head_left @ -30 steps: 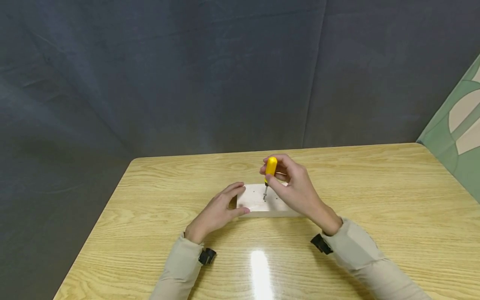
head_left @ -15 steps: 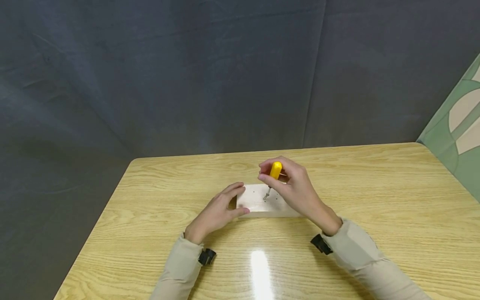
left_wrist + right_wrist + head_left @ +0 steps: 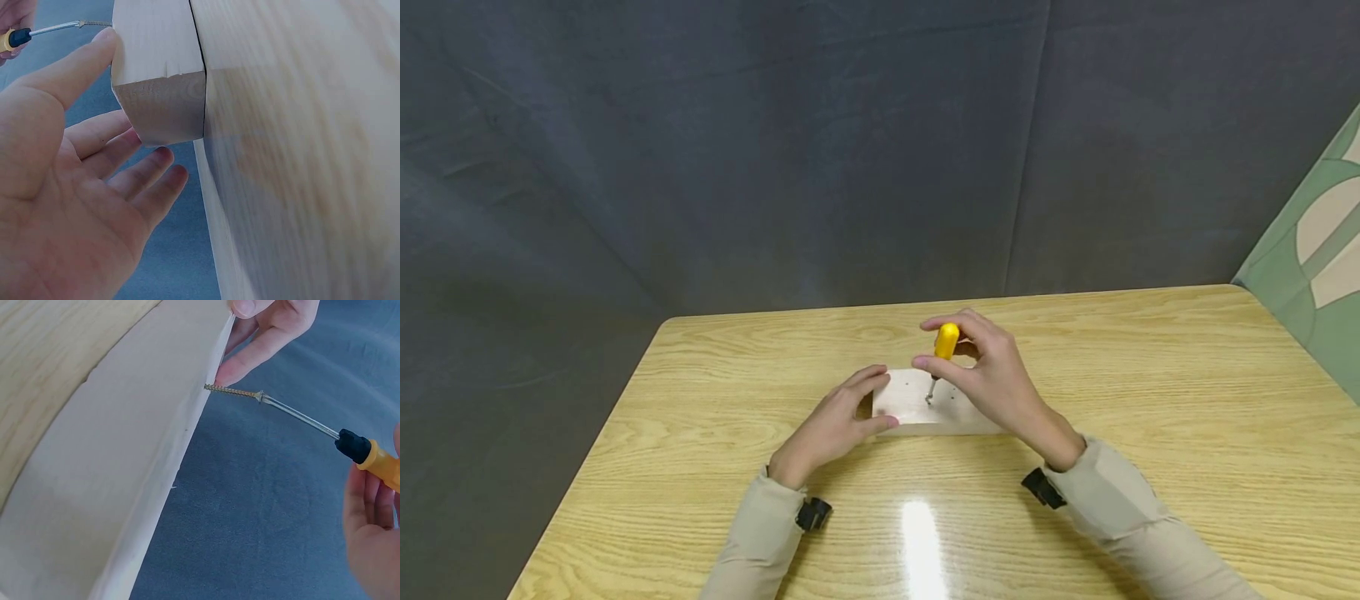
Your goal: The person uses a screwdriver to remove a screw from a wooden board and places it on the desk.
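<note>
A pale wooden block (image 3: 904, 408) lies on the table, with a few small dark holes in its top. My left hand (image 3: 835, 423) holds its left end, thumb at the near edge and fingers round the far side. In the left wrist view the thumb (image 3: 103, 40) is right at the block's upper edge. My right hand (image 3: 996, 379) grips the yellow handle of a screwdriver (image 3: 947, 340), which leans slightly right. In the right wrist view the screwdriver's tip meets the head of a long threaded screw (image 3: 234, 391), whose point is at the block's top face.
The block stands on a light wood-grain table (image 3: 715, 392), near its middle. Behind the table hangs a dark grey curtain (image 3: 850, 150). A green and beige patterned panel (image 3: 1318, 242) is at the far right. Black wrist cameras sit on both sleeves.
The screwdriver handle tilted right, then came partly back upright. My right thumb and fingers shifted around the handle. The left hand and the block stay in place.
</note>
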`<state>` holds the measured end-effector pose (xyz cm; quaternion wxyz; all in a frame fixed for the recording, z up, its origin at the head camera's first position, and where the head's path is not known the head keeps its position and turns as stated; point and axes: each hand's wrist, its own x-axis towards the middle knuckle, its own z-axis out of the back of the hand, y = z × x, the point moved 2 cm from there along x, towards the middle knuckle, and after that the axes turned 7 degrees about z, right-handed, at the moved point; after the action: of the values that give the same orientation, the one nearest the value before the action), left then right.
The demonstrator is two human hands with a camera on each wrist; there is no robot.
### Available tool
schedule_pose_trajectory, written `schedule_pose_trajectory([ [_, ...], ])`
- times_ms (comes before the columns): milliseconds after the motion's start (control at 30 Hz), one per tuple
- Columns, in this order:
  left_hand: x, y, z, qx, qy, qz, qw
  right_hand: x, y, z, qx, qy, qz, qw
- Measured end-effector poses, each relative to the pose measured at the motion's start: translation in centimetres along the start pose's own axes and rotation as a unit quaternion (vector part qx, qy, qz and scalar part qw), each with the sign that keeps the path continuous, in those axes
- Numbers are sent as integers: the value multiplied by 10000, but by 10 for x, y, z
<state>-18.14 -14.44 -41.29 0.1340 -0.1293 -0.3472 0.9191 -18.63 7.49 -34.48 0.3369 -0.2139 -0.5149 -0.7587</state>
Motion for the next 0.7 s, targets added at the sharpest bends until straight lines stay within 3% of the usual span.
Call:
schedule_pose_trajectory([
  [233,0,0,0,-21,2,19,10000,0,1,0,568,-281,-172,9978],
  [700,0,-1,0,64,-11,1,10000,0,1,1,794,-371,-124,9961],
])
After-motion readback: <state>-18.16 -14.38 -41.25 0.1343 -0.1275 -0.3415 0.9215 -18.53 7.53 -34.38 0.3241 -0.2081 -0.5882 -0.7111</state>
